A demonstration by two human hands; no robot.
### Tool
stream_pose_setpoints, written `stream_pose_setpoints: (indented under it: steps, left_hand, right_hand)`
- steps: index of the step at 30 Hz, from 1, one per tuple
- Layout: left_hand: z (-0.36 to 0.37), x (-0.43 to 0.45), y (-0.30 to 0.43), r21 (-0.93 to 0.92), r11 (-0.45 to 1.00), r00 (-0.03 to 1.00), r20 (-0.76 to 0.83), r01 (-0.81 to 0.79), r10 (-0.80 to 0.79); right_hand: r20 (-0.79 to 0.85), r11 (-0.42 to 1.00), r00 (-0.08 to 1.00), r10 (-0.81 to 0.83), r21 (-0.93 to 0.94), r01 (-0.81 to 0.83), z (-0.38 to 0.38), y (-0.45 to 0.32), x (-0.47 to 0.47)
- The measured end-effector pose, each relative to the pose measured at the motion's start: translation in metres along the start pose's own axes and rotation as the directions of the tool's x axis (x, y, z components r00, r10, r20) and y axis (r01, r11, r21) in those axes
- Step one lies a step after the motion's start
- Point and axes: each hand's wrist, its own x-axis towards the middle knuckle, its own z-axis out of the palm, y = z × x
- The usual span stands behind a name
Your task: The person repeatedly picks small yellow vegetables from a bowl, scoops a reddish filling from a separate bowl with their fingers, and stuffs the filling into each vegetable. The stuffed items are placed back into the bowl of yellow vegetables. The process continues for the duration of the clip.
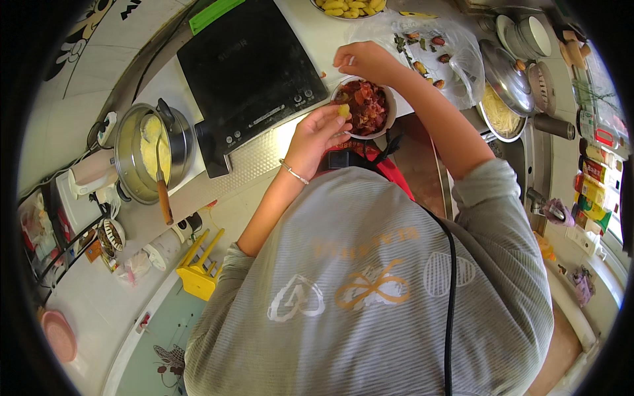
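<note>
My left hand (319,129) holds a small yellow piece of food (343,110) between thumb and fingertips, at the left rim of a white bowl (391,111). Torn reddish-brown pieces (365,106), which look like fruit flesh, fill that bowl. Just beyond its far rim hovers my right hand (364,62), fingers bent; whether anything is in them is hidden. A clear plastic bag (465,74) lies flat to the right, with several red-brown dates (438,41) and dark scraps on it. At the back, a dish (349,17) holds several yellow oblong pieces (346,6).
A black induction cooktop (247,64) sits left of the bowl. Further left, a steel pot (185,133) contains yellow mash and a wooden-handled ladle (163,195). On the right are a bowl of pale shreds (501,116), a leaning pot lid (505,74) and a sink (512,158).
</note>
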Motion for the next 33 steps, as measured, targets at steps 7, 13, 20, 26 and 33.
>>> stream_pose_setpoints:
  steps: [7,13,20,26,33]
  left_hand:
    - [-0.006,-0.013,-0.002,0.000,1.000,0.998,-0.055,-0.007,0.007]
    - [-0.011,-0.018,-0.006,-0.011,1.000,0.997,-0.077,-0.016,0.015]
    - [-0.010,-0.011,-0.003,0.010,1.000,0.999,-0.048,-0.014,0.014]
    - [-0.008,-0.007,-0.002,0.011,1.000,0.999,-0.047,0.014,-0.014]
    - [-0.008,-0.012,-0.003,-0.003,1.000,0.999,-0.046,-0.019,0.018]
  right_hand:
    - [0.262,0.978,0.962,-0.078,-0.170,0.125,0.036,0.026,0.053]
    - [0.348,0.909,0.937,0.025,-0.398,0.124,0.042,0.026,0.062]
    - [0.198,0.974,0.979,0.040,-0.228,0.006,0.021,0.029,0.038]
    - [0.144,0.985,0.989,0.016,-0.173,0.009,0.014,0.033,0.030]
    - [0.254,0.917,0.964,-0.078,-0.361,0.169,0.033,0.022,0.053]
